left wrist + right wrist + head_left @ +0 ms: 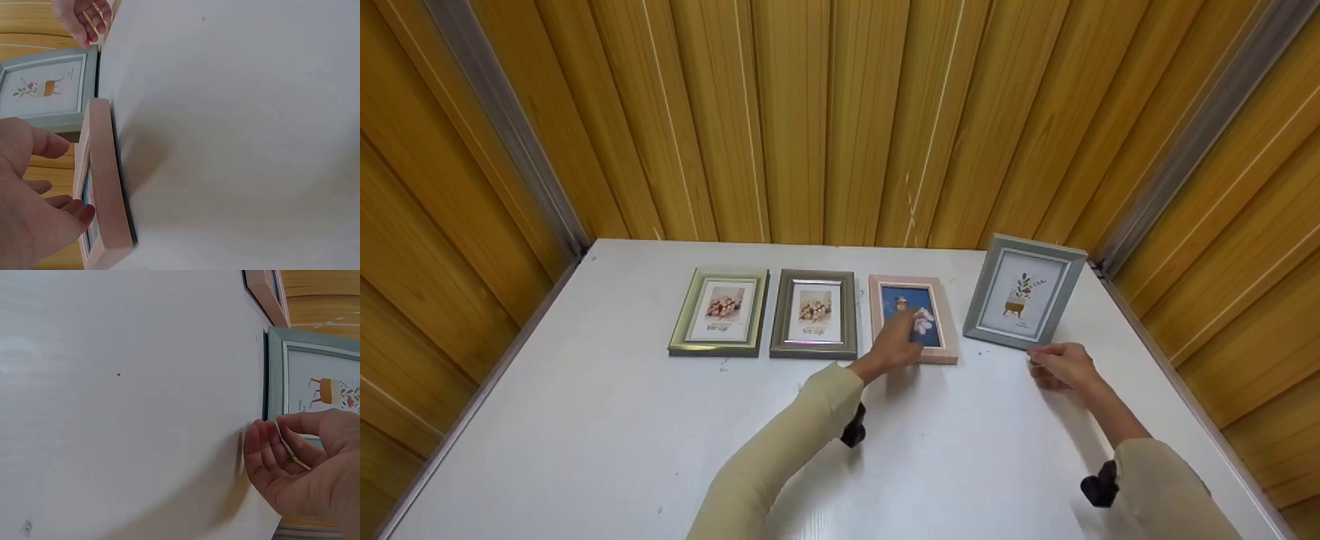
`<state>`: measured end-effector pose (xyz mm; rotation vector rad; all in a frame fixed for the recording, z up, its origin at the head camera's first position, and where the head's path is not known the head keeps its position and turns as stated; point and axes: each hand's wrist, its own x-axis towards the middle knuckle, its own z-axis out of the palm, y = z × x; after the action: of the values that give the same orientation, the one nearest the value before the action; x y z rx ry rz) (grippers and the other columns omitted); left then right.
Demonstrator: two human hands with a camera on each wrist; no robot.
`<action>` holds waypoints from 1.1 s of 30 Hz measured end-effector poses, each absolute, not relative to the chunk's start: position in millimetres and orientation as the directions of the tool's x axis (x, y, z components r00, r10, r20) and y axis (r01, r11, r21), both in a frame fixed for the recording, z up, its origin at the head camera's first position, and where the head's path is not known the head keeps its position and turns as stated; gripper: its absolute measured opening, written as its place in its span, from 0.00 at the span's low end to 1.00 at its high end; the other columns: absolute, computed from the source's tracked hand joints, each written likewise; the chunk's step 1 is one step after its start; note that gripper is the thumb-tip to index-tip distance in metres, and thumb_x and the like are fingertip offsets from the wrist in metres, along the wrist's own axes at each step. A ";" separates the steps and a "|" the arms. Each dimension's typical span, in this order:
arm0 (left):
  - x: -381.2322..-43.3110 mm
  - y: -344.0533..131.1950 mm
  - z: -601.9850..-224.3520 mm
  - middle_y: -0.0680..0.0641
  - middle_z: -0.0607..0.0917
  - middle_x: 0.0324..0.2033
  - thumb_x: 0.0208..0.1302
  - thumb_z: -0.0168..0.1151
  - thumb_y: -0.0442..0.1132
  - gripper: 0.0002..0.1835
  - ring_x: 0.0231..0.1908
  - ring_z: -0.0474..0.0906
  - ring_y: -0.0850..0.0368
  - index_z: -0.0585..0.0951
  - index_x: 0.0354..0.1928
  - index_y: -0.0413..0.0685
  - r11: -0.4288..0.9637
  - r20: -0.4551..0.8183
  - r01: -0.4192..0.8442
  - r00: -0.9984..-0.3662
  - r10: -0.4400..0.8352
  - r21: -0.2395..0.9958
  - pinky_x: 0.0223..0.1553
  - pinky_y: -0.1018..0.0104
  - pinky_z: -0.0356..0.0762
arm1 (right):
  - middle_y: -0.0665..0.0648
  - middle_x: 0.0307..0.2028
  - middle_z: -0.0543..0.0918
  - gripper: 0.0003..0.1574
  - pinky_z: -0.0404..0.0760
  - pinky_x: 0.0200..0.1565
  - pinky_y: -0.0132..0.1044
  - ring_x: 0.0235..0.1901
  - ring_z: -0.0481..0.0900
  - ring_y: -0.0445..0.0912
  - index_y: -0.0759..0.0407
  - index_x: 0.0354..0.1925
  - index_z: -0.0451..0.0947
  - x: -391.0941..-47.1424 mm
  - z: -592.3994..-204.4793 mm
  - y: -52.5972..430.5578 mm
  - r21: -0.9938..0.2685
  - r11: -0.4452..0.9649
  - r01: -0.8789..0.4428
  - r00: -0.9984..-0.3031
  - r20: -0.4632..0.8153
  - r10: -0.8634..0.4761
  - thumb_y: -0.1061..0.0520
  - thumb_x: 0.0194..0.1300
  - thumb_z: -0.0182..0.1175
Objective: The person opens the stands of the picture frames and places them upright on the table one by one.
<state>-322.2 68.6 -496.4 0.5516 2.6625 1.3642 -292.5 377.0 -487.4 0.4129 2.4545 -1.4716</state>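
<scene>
My left hand [896, 343] reaches over a pink photo frame [949, 330] lying face up, with a blue flower picture inside. In the left wrist view its thumb and fingers stand apart over the frame's near part, gripping nothing. A grey-green photo frame [982, 300] with a potted-plant print stands tilted back at the right. At its lower right corner is my right hand [1065, 367], fingers loosely bent, thumb and fingertips right at the corner. The left wrist view shows that hand's fingers spread beside the frame.
Left of the pink frame, a grey-brown photo frame [776, 330] and a pale green-gold photo frame [686, 322] lie face up in a row on the white table [585, 420]. Wood-patterned panels [795, 120] wall in the back and both sides.
</scene>
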 end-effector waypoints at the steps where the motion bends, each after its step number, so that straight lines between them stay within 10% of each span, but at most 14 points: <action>1: -322.7 62.7 -497.3 0.34 0.68 0.73 0.63 0.56 0.26 0.36 0.75 0.63 0.40 0.62 0.74 0.32 0.540 0.090 0.274 -0.935 0.342 0.796 0.77 0.51 0.59 | 0.52 0.35 0.85 0.28 0.87 0.39 0.34 0.34 0.83 0.40 0.78 0.61 0.71 -293.3 -487.5 371.9 -0.813 0.466 0.349 -0.933 -0.350 0.087 0.55 0.75 0.57; 10: -318.2 33.8 -499.2 0.30 0.70 0.70 0.63 0.58 0.26 0.31 0.73 0.64 0.36 0.66 0.70 0.29 0.554 0.160 0.279 -0.954 0.254 0.785 0.76 0.47 0.60 | 0.66 0.44 0.87 0.27 0.87 0.41 0.34 0.38 0.85 0.41 0.80 0.61 0.71 -300.4 -479.2 314.0 -0.819 0.551 0.163 -0.967 -0.244 -0.077 0.58 0.76 0.55; 26: -305.7 30.0 -498.6 0.28 0.73 0.66 0.56 0.56 0.26 0.36 0.69 0.69 0.36 0.64 0.70 0.26 0.316 0.040 0.118 -0.969 0.243 0.941 0.75 0.48 0.61 | 0.80 0.59 0.74 0.37 0.79 0.62 0.55 0.62 0.75 0.70 0.86 0.66 0.61 -313.2 -490.7 251.2 -0.695 0.719 -0.021 -0.979 -0.130 -0.155 0.58 0.73 0.56; 33: -303.5 34.1 -499.9 0.27 0.64 0.73 0.60 0.55 0.31 0.40 0.75 0.59 0.34 0.56 0.74 0.25 0.340 0.004 0.083 -0.974 0.226 0.937 0.78 0.46 0.54 | 0.77 0.50 0.82 0.31 0.82 0.55 0.50 0.45 0.79 0.55 0.84 0.60 0.70 -311.5 -495.7 246.9 -0.700 0.711 -0.074 -0.976 -0.096 -0.196 0.57 0.72 0.56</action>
<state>-303.5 34.1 -499.9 0.2867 2.4653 1.7121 -311.5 246.9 -495.7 -0.2189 2.7526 -1.1154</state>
